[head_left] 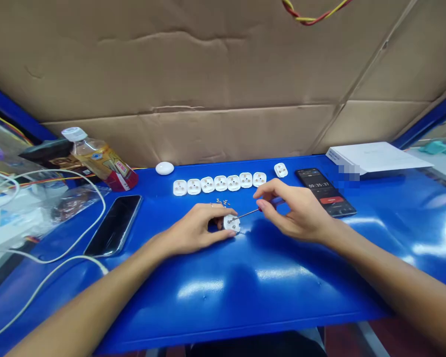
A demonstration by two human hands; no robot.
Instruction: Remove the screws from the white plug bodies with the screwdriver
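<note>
My left hand (196,229) grips a small white plug body (231,223) on the blue table, its fingers around the plug's side. My right hand (292,209) pinches a thin screwdriver (247,214) with a red and blue handle, partly hidden by my fingers. Its metal tip reaches the plug's face. A row of several matching white plug bodies (215,184) lies just beyond my hands, and one more (280,170) sits apart at the far end. Several tiny metal screws (221,202) are scattered near my left fingers.
A smartphone showing a timer (325,192) lies right of my right hand, and a black phone (113,225) lies to the left. Further back stand a drink bottle (100,159), a white oval object (164,168) and a white box (375,157). White cables (48,282) trail at left.
</note>
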